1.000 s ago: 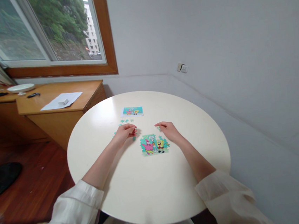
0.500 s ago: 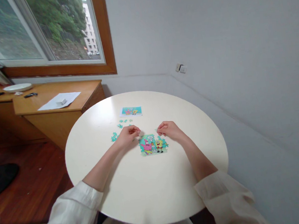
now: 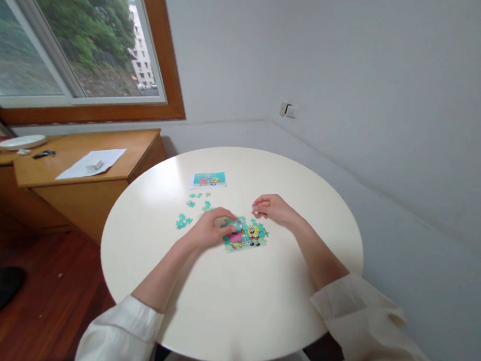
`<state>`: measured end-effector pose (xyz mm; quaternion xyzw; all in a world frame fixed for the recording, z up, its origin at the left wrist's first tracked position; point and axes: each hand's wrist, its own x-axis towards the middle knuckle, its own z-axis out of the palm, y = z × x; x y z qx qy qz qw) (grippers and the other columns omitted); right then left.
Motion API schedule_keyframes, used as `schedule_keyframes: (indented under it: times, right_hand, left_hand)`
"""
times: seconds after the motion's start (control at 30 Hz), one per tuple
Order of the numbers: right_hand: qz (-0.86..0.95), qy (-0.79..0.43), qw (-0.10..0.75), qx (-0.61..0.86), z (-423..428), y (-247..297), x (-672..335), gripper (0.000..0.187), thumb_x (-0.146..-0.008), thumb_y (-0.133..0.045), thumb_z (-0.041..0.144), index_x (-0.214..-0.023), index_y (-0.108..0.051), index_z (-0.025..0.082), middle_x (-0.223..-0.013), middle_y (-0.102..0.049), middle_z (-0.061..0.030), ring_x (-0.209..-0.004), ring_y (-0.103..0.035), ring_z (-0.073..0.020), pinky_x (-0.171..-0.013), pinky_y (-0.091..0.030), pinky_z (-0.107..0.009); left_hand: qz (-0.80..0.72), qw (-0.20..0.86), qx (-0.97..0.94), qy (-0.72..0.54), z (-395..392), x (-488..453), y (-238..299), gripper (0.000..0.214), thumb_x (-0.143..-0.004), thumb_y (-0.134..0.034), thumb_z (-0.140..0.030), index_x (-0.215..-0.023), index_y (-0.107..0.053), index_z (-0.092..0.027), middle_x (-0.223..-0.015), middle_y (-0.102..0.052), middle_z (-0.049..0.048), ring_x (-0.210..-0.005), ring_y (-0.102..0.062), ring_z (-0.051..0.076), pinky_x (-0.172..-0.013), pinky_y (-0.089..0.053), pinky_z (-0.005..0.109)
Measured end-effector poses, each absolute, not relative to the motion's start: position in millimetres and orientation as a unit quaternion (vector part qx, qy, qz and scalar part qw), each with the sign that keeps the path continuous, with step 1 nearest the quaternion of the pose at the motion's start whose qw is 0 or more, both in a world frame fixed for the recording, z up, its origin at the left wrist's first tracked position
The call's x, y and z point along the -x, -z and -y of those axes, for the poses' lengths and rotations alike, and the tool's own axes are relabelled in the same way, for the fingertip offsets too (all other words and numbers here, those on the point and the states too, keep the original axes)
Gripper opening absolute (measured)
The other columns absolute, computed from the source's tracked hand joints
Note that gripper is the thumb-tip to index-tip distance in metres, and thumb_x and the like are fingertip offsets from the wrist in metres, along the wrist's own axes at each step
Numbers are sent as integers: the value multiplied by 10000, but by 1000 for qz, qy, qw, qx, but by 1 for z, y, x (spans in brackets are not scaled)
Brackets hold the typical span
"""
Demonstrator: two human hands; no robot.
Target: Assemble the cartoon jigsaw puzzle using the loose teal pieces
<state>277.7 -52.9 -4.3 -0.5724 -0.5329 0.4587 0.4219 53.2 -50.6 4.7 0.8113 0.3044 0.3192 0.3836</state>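
"On the round white table [image 3: 236,311], where did the hands lie?"

"Both sat near the middle, at a small cartoon jigsaw puzzle [image 3: 250,237] that lay flat and partly built. The left hand [image 3: 209,233] reached across from the left, its fingers stretched fairly flat and resting on the puzzle's upper left part."

"Did it hold a piece?"

"I could not tell; the fingers covered that spot."

"And the right hand [image 3: 274,208]?"

"It hovered just beside the puzzle's upper right corner, fingertips drawn close together in a narrow pinch. Whether a piece sat between them was too small to see."

"What else lay on the table?"

"Loose teal pieces [image 3: 184,221] were scattered to the left of the left hand, with a few more farther back. Beyond them, toward the far edge, lay a small picture card [image 3: 207,179] showing the same cartoon."

"And around the table?"

"A wooden desk [image 3: 108,179] stood to the left under a window [image 3: 62,50], with a sheet of paper [image 3: 92,162] and a white plate [image 3: 22,142] on it. A wall socket [image 3: 287,109] sat on the grey wall behind."
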Motion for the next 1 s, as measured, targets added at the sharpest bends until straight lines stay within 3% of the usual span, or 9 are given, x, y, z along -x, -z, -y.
schedule_keyframes:
  times: [0.17, 0.33, 0.47, 0.67, 1.0]
  right_hand:
    - [519, -460, 455, 558, 49, 7, -279, 157, -528, -692, 194, -623, -584, 129, -558, -632, -18, -527, -559, -89, -538, -440, -207]
    - [510, -477, 456, 552, 50, 6, -281, 159, -514, -700, 170, -643, -617, 128, -570, -631, -9, -529, -553, -88, -548, -448, -216]
    - [522, -488, 420, 559, 52, 3, -284, 230, -539, -694, 158, -766, -677, 121, -584, -644, -17, -493, -519, -71, -491, -404, -192]
    - [547, -501, 348, 573, 57, 0, -290, 128, -526, -703, 156, -648, -679, 124, -516, -627, -14, -464, -509, -75, -464, -392, -192]
    - [572, -510, 327, 553, 61, 0, -290, 114, -489, -674, 145, -600, -659, 124, -529, -627, 3, -522, -531, -93, -532, -423, -207]
  left_hand:
    - [-199, 295, -919, -171, 59, -52, -2, 401, -737, -574, -408, -1084, -614, -210, -1257, -506, 126, -1148, -463, 255, -988, -315, 396]
    - [-230, 185, -948, -118, 57, -52, 10, 449, -799, -498, -397, -1216, -506, -230, -1353, -393, 146, -1266, -320, 296, -1032, -121, 558]
    - [-264, 145, -947, -116, 55, -51, 12, 439, -832, -437, -373, -1241, -481, -219, -1347, -394, 156, -1262, -318, 307, -1018, -143, 578]
    - [-297, 146, -935, -128, 56, -53, 10, 439, -838, -415, -375, -1244, -481, -223, -1342, -398, 158, -1255, -329, 312, -1018, -155, 572]
    - [-296, 138, -937, -123, 55, -52, 13, 448, -847, -383, -391, -1249, -474, -217, -1342, -392, 164, -1255, -323, 298, -1019, -175, 550]
